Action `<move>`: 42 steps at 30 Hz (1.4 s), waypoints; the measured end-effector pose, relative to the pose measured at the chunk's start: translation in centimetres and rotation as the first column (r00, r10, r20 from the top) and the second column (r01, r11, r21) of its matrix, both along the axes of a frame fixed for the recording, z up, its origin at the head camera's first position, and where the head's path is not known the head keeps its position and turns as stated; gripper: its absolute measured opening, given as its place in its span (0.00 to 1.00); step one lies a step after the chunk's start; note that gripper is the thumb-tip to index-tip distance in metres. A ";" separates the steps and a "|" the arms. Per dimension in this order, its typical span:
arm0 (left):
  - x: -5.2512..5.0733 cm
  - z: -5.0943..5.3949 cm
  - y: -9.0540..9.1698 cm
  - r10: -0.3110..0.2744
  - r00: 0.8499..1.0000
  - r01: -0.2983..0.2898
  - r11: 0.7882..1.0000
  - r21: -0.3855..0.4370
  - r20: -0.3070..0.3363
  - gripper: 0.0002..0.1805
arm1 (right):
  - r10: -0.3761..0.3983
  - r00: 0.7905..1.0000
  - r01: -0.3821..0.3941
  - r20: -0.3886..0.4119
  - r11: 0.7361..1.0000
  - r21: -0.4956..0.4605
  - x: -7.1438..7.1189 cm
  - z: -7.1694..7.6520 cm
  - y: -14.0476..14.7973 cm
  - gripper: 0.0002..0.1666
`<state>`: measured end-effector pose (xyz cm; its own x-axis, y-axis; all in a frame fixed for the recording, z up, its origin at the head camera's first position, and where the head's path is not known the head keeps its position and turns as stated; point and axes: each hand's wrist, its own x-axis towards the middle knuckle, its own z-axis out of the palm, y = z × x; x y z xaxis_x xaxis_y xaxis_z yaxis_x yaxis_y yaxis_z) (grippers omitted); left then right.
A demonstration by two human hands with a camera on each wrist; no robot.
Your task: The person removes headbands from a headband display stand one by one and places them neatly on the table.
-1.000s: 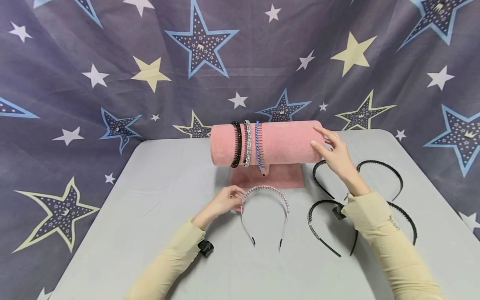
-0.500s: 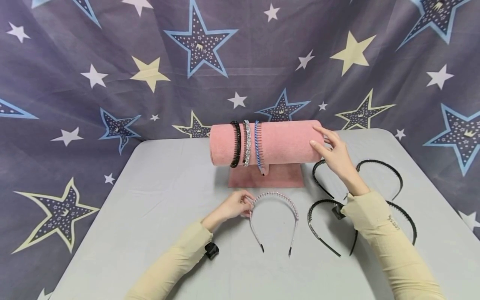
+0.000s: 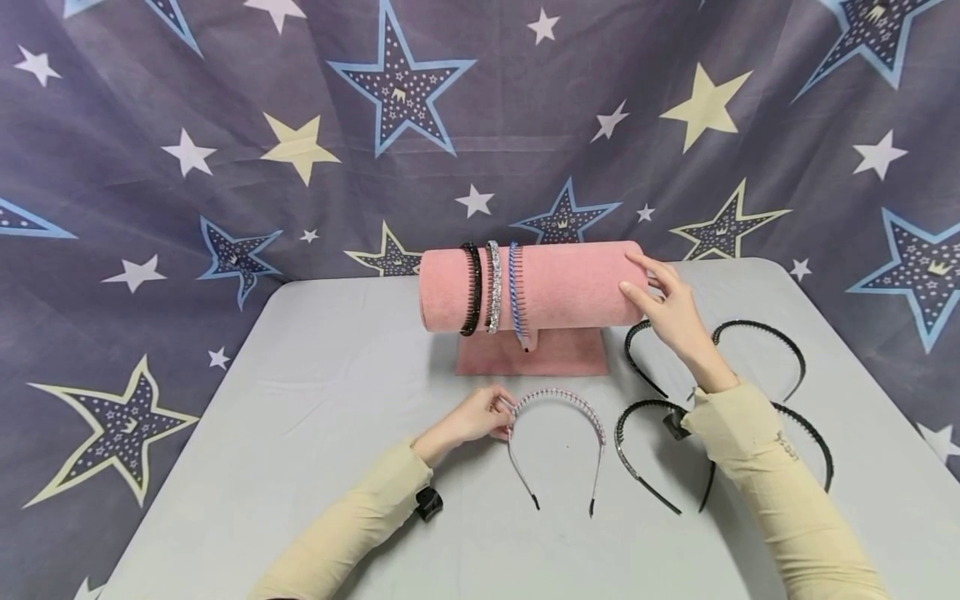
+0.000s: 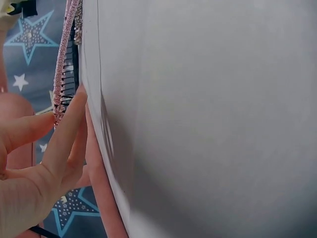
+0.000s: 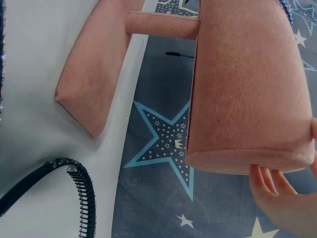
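Observation:
A pale pink headband (image 3: pixel 558 393) is in front of the pink stand, its two dark-tipped ends toward the table's front. My left hand (image 3: pixel 472 417) pinches its left side between thumb and fingers; the left wrist view shows the wrapped pink band (image 4: pixel 60 64) with its comb teeth at my fingertips. My right hand (image 3: pixel 678 317) holds the right end of the stand's pink roll (image 3: pixel 581 283); in the right wrist view several fingers (image 5: pixel 270 181) touch the roll's end face. Black, silver and blue (image 3: pixel 516 287) headbands sit around the roll's left half.
Several dark headbands lie on the grey table (image 3: pixel 337 375) at the right, one (image 3: pixel 776 333) behind my right wrist and another (image 3: pixel 637 475) left of my right forearm, partly hidden. A star-patterned curtain (image 3: pixel 247 192) hangs behind the table.
My left hand has moved right and toward the table's front with the pale pink headband, away from the stand's base. My right hand has stayed on the roll's end.

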<state>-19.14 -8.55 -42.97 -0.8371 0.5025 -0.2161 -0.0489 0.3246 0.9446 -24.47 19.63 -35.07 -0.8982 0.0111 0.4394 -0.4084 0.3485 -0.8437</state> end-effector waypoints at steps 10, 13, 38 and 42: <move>0.1 -0.1 0.3 0.015 0.999 -0.015 1.000 -0.003 0.032 0.11 | 0.003 1.000 -0.003 0.002 1.000 -0.005 -0.1 -0.1 0.0 0.26; 0.0 -0.2 0.3 0.016 0.999 -0.015 1.000 -0.008 0.034 0.11 | -0.002 1.000 0.002 0.006 1.000 0.007 -0.1 0.0 0.0 0.26; -0.2 0.9 -0.9 0.068 0.971 -0.095 0.990 -0.108 -0.230 0.13 | -0.005 1.000 0.005 0.013 1.000 0.013 -0.1 -0.2 0.1 0.26; -0.1 2.0 -1.3 0.090 0.923 -0.156 0.976 -0.149 -0.374 0.11 | 0.001 1.000 -0.001 0.018 1.000 0.008 0.0 0.1 0.0 0.26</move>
